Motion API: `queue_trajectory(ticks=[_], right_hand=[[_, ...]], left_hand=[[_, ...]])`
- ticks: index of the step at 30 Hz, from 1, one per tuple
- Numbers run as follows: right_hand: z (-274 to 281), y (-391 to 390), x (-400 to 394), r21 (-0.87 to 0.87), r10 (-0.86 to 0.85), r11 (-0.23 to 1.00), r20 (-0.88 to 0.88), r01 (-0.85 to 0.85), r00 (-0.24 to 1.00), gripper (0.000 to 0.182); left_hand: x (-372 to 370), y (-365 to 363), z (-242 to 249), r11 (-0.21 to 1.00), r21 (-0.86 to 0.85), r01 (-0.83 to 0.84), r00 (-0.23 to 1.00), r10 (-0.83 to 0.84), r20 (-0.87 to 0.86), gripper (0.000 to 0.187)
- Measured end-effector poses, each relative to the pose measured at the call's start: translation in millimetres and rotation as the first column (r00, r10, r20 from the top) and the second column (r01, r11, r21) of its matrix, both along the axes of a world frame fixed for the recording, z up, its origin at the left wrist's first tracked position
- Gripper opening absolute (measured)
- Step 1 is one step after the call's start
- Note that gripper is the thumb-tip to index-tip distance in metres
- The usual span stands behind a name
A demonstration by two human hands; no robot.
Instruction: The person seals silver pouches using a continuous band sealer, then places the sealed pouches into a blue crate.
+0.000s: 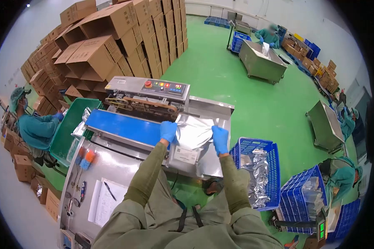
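Note:
A silver foil bag [193, 135] with a white printed label [185, 155] is stretched between my two blue-gloved hands. My left hand [168, 131] is closed on its left edge, close to the end of the blue conveyor belt [122, 125]. On the bag's right edge my right hand [220, 139] is closed too. The bag's far end lies beside the band sealing machine [147, 91], which has a red knob and lit displays. Beneath the bag is a steel surface [214, 164].
To the right stands a blue crate [274, 174] of foil bags, with another crate [293, 203] beyond it. A steel table [112, 159] at left holds papers [107, 201], a pen and tools. Stacked cartons [108, 25] rise behind the machine. A co-worker [35, 126] sits by a green bin [64, 141].

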State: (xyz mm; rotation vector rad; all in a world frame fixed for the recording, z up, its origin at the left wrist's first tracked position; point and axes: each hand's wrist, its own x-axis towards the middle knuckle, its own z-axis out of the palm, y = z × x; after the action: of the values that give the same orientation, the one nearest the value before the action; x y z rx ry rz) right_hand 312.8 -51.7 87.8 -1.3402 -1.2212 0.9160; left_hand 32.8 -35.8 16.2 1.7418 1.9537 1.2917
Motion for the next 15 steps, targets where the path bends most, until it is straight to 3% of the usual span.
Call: queue_trajectory(ticks=[1, 4, 5, 9, 12, 13, 15], right_hand=[[1.7, -0.5, -9.3, 0.054, -0.053, 0.997, -0.053, 0.056, 0.997, 0.039], [-8.3, 12.1, -17.9, 0.018, -0.022, 1.0, -0.064, 0.023, 0.998, 0.039], [-6.1, 13.3, -21.8, -0.042, -0.016, 0.999, -0.089, 0.012, 0.996, 0.038], [-15.1, 24.2, -40.3, 0.017, 0.002, 1.0, -0.081, -0.001, 0.997, 0.037], [-26.1, 33.3, -57.3, 0.005, -0.001, 1.0, -0.102, 0.002, 0.995, 0.036], [-31.6, 38.5, -63.4, 0.03, 0.004, 1.0, -0.064, -0.002, 0.998, 0.037], [-40.0, 48.2, -80.6, 0.036, 0.029, 0.999, -0.03, -0.028, 0.999, 0.037]], left_hand=[[-7.7, 15.6, -17.2, 0.997, 0.08, 0.002, 0.983, 0.013, -0.185, 0.025], [-9.6, 12.0, 4.7, 0.997, -0.076, 0.006, 0.945, 0.019, 0.328, 0.024], [-16.7, 17.1, 4.4, 0.999, -0.053, -0.001, 0.989, 0.009, 0.145, 0.025], [-38.3, 26.0, 4.6, 0.997, -0.076, 0.001, 0.956, 0.021, 0.293, 0.026], [-54.5, 30.0, 7.2, 0.998, -0.057, 0.031, 0.957, -0.013, 0.29, 0.026], [-60.4, 33.2, 4.6, 0.997, -0.07, -0.024, 0.955, 0.044, 0.292, 0.027], [-82.7, 37.1, -1.7, 0.997, -0.079, -0.01, 0.978, 0.026, 0.209, 0.025]])
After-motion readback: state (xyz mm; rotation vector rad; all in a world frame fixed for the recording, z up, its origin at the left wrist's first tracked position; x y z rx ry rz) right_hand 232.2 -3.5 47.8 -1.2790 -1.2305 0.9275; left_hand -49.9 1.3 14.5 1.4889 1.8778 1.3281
